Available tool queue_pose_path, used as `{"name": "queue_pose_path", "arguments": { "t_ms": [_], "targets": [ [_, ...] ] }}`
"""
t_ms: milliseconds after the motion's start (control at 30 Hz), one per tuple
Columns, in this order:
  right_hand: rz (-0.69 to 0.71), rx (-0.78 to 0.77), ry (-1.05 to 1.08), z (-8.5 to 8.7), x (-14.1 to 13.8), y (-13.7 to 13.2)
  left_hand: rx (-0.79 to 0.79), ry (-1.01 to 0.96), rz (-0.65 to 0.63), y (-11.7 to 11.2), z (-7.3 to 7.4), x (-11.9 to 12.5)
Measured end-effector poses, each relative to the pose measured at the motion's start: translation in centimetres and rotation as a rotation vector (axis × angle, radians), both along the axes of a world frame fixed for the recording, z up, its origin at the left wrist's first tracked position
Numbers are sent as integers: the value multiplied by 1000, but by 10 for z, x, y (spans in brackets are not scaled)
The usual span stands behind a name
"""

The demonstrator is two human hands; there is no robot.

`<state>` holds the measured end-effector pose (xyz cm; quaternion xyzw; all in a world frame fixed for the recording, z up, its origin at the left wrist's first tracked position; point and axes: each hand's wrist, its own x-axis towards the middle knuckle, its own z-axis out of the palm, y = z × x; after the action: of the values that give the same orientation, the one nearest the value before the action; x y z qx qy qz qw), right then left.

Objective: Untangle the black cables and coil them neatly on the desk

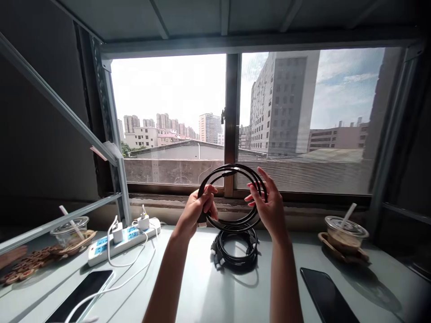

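Raised above the table is a coiled black cable point(222, 170), wound in several loose loops. My left hand point(200, 207) is closed around the left side of the coil, thumb over the strands. On the other side, my right hand point(267, 202) has the loops between thumb and fingers, its index finger stretched upward. Below the held loops, a second bundle of coiled black cables point(232, 260) lies on the table, with metal plugs showing at its left edge. The lower part of the held coil overlaps the top of that bundle in view.
A white power strip point(126, 240) with plugged-in chargers and white cords lies at left. One phone point(81, 296) rests near it, another phone point(328, 294) at right. Lidded drink cups point(346, 231) stand on both sides. A metal frame point(117, 188) and window point(232, 134) stand behind.
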<state>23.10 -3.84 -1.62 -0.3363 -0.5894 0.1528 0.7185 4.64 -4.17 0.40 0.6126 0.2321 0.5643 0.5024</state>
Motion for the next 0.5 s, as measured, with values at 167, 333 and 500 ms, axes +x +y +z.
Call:
{"name": "queue_pose_path", "arguments": {
  "t_ms": [167, 333, 500],
  "targets": [
    [-135, 47, 81, 8, -10, -10, -109, -69, -232, -5, 2, -4],
    [-131, 39, 79, 8, -13, -14, -181, -165, -449, -6, 3, -17],
    [-150, 117, 15, 9, -23, -12, -247, -157, -577, -5, 6, -23]
  ]
}}
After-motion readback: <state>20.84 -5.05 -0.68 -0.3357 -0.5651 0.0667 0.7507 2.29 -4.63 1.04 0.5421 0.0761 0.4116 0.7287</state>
